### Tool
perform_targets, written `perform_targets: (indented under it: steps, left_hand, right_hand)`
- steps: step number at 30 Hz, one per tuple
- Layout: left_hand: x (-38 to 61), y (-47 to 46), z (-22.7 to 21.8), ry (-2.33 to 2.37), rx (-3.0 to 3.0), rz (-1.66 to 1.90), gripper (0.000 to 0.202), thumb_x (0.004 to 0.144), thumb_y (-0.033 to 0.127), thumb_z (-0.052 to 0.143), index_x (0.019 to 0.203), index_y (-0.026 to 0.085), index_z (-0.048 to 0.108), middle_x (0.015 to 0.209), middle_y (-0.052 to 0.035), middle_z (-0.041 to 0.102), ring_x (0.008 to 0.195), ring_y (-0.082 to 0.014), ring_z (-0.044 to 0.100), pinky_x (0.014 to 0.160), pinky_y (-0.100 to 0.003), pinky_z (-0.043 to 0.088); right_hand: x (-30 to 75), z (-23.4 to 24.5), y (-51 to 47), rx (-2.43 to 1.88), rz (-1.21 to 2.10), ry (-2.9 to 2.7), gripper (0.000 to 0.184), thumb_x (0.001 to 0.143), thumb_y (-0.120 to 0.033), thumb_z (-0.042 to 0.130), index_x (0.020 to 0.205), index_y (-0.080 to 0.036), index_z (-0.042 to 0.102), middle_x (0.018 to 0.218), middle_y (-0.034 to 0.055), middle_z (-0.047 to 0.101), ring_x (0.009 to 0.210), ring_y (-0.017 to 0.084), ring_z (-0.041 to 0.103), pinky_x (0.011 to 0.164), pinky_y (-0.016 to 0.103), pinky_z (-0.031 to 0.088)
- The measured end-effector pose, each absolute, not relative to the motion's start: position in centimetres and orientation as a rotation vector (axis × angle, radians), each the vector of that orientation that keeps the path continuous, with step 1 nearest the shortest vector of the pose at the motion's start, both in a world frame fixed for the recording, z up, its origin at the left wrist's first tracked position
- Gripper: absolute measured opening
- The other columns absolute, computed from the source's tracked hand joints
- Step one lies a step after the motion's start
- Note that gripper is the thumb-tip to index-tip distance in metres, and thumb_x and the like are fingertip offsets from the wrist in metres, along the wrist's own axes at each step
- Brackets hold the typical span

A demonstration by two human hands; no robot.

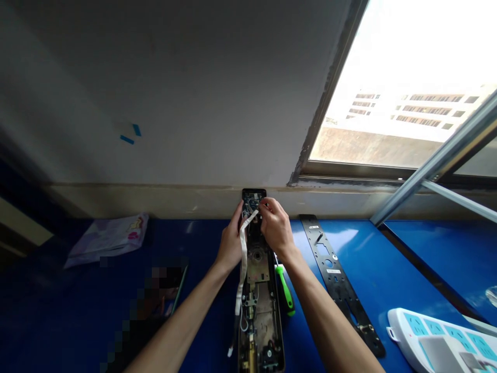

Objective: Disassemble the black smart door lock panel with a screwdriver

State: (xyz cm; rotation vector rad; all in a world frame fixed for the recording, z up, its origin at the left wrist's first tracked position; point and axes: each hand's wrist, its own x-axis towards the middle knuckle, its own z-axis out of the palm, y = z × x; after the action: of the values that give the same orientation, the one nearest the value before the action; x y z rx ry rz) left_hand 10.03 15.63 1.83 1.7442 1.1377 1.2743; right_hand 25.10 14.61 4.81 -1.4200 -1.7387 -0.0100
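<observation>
A long dark door-lock housing [275, 321] lies open-side up in front of me, its far end near the wall. Inside it are a metal plate, brass-coloured parts and, at the far end, a circuit board [252, 198]. My left hand [232, 241] grips the housing's left side near the board. On the right, the fingertips of my right hand [276, 228] are pinched at the upper end of a white-wrapped cable [243, 248], over the board. That cable runs down the housing's left side to a loose white connector [230, 352]. The exact fingertip contact is partly hidden.
A green-handled screwdriver [285, 290] lies right of the housing. Farther right are a black perforated plate [337, 282] and a white power strip [423, 324]. A plastic packet [112, 235] lies at the left. Behind the blue table stand a wall and a metal frame [419, 173].
</observation>
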Motion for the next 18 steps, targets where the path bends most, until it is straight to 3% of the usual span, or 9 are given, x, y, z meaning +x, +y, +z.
perform_targets:
  steps: [5, 7, 10, 11, 12, 14, 15, 16, 18]
  left_hand:
    - [9.5, 13.2, 5.1, 1.125, 2.013, 1.426, 0.064, 0.101, 0.031, 0.064, 0.162, 0.036, 0.043, 0.173, -0.0089, 0.037, 0.161, -0.0344, 0.033, 0.128, -0.059, 0.034]
    - [9.3, 11.5, 7.4, 0.915, 2.371, 1.462, 0.052, 0.101, 0.024, 0.065, 0.151, 0.038, 0.057, 0.164, -0.0092, 0.045, 0.149, -0.0309, 0.049, 0.119, -0.053, 0.048]
    - [9.5, 9.4, 11.1, 0.556, 2.685, 1.401, 0.040, 0.106, 0.014, 0.052, 0.138, 0.032, 0.069, 0.129, -0.0077, 0.067, 0.113, -0.0203, 0.067, 0.098, -0.037, 0.059]
    - [9.8, 9.0, 12.1, 0.485, 2.728, 1.386, 0.039, 0.108, 0.015, 0.051, 0.138, 0.031, 0.069, 0.117, -0.0065, 0.070, 0.109, -0.0197, 0.067, 0.096, -0.035, 0.059]
    - [10.1, 8.8, 12.9, 0.449, 2.744, 1.400, 0.036, 0.109, 0.017, 0.050, 0.137, 0.029, 0.070, 0.112, -0.0061, 0.071, 0.107, -0.0196, 0.067, 0.094, -0.034, 0.059]
    - [11.2, 8.8, 13.8, 0.438, 2.773, 1.400, 0.033, 0.110, 0.021, 0.051, 0.136, 0.026, 0.070, 0.107, -0.0061, 0.071, 0.105, -0.0198, 0.066, 0.090, -0.033, 0.059]
    - [11.8, 9.0, 13.9, 0.452, 2.788, 1.400, 0.033, 0.110, 0.022, 0.051, 0.136, 0.025, 0.071, 0.106, -0.0065, 0.071, 0.104, -0.0199, 0.066, 0.089, -0.033, 0.059]
    - [12.5, 9.3, 13.7, 0.471, 2.805, 1.398, 0.033, 0.110, 0.022, 0.050, 0.136, 0.023, 0.071, 0.105, -0.0070, 0.070, 0.102, -0.0200, 0.066, 0.087, -0.032, 0.059]
    - [13.8, 9.9, 13.0, 0.516, 2.824, 1.385, 0.035, 0.110, 0.019, 0.048, 0.136, 0.019, 0.071, 0.104, -0.0085, 0.070, 0.101, -0.0207, 0.066, 0.083, -0.033, 0.060]
  right_hand:
    - [26.3, 6.8, 13.2, -1.403, 0.109, -1.654, 0.026, 0.105, -0.038, 0.064, 0.125, -0.022, 0.069, 0.132, 0.0094, 0.069, 0.110, 0.022, 0.070, 0.095, 0.043, 0.061]
    - [27.4, 8.1, 11.9, -1.375, 0.194, -1.668, 0.021, 0.104, -0.036, 0.066, 0.116, -0.021, 0.071, 0.124, 0.0080, 0.072, 0.104, 0.020, 0.070, 0.093, 0.042, 0.061]
    - [29.5, 9.9, 9.7, -1.345, 0.346, -1.660, 0.010, 0.094, -0.027, 0.071, 0.094, -0.021, 0.080, 0.106, 0.0085, 0.076, 0.096, 0.022, 0.072, 0.092, 0.037, 0.060]
    - [30.2, 10.3, 8.8, -1.345, 0.401, -1.633, 0.013, 0.091, -0.027, 0.072, 0.099, -0.023, 0.081, 0.104, 0.0075, 0.077, 0.094, 0.022, 0.074, 0.090, 0.037, 0.061]
    - [30.9, 10.7, 7.9, -1.349, 0.456, -1.587, 0.027, 0.091, -0.029, 0.072, 0.117, -0.025, 0.079, 0.107, 0.0072, 0.078, 0.093, 0.023, 0.075, 0.088, 0.037, 0.062]
    - [32.2, 11.2, 5.9, -1.356, 0.561, -1.468, 0.060, 0.096, -0.040, 0.066, 0.154, -0.029, 0.055, 0.117, 0.0089, 0.078, 0.091, 0.023, 0.078, 0.083, 0.037, 0.065]
    - [32.8, 11.3, 4.7, -1.354, 0.615, -1.415, 0.066, 0.101, -0.049, 0.058, 0.162, -0.029, 0.043, 0.118, 0.0106, 0.079, 0.088, 0.022, 0.079, 0.080, 0.038, 0.067]
    - [33.3, 11.4, 3.5, -1.346, 0.669, -1.380, 0.065, 0.105, -0.056, 0.048, 0.162, -0.027, 0.041, 0.116, 0.0119, 0.079, 0.085, 0.023, 0.080, 0.078, 0.039, 0.067]
    - [34.0, 11.5, 1.1, -1.319, 0.794, -1.367, 0.065, 0.106, -0.066, 0.036, 0.150, -0.023, 0.057, 0.107, 0.0140, 0.082, 0.085, 0.026, 0.082, 0.077, 0.042, 0.068]
